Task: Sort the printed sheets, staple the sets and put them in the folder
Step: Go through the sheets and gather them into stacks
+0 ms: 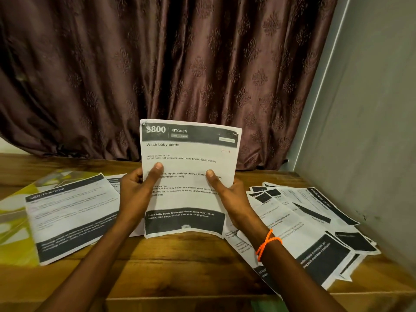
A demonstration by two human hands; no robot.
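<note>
Both thumbs press the front of a printed sheet (189, 176); the left hand (135, 190) and right hand (229, 194) grip its side edges, holding it upright above the wooden table (180, 266), flat paper piles (315, 226) left and right

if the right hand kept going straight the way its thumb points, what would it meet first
The right hand grips the held sheet, thumb pointing up and away toward the curtain. Nothing else shows in that line, so the curtain would probably come first, though depth past the table edge is unclear.
</note>
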